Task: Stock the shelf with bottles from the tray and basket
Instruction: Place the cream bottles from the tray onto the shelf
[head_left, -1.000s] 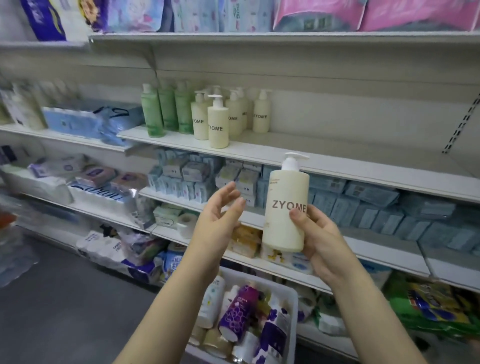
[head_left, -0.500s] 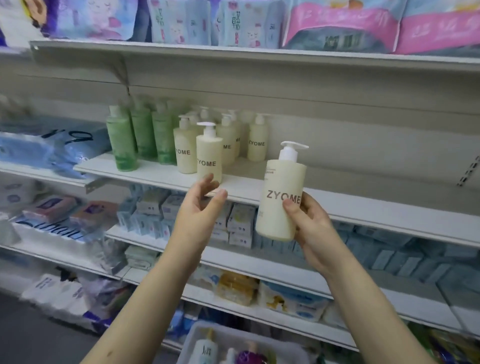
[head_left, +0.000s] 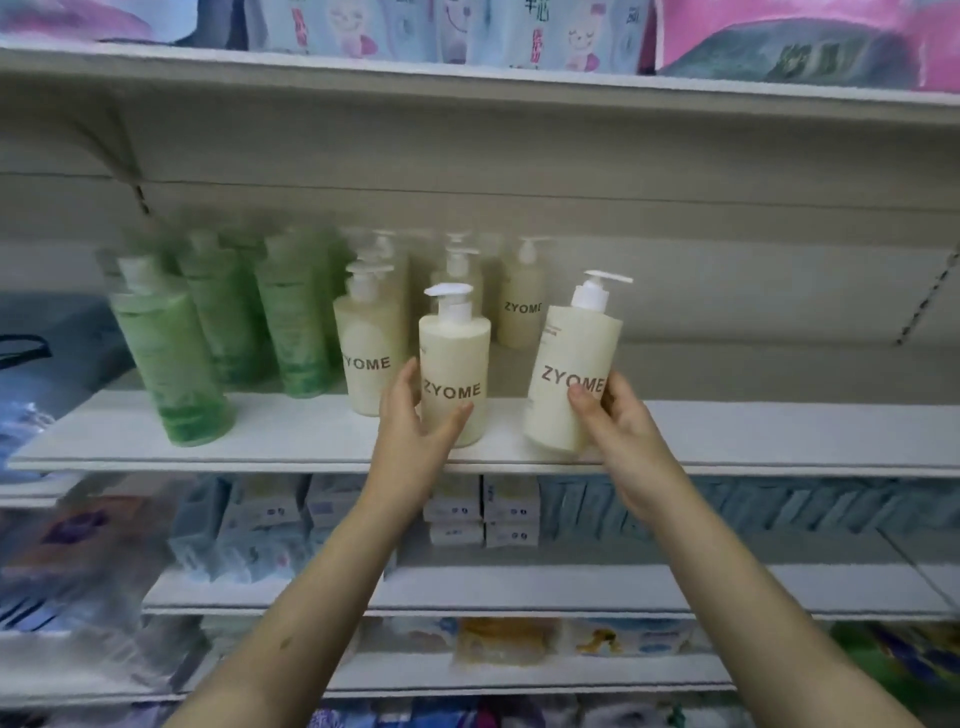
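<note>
My right hand (head_left: 615, 421) grips a cream ZYOME pump bottle (head_left: 574, 364), tilted slightly right, its base at the front edge of the white shelf (head_left: 753, 436). My left hand (head_left: 413, 421) wraps around the lower part of another cream ZYOME bottle (head_left: 454, 364) standing at the shelf's front. More cream pump bottles (head_left: 369, 353) stand behind and to the left, one (head_left: 522, 306) further back. Three green bottles (head_left: 171, 358) stand in a row at the left. The tray and basket are out of view.
The shelf stretches bare to the right of the held bottle. Above is a shelf (head_left: 467, 83) with soft packs. Below are shelves with small boxes (head_left: 483, 512) and blue packs (head_left: 727, 506). A blue bag (head_left: 47, 364) lies at far left.
Both hands moved up and forward to the shelf. The right hand brought its bottle to the shelf edge. The left hand, empty before, now closes on the front standing bottle.
</note>
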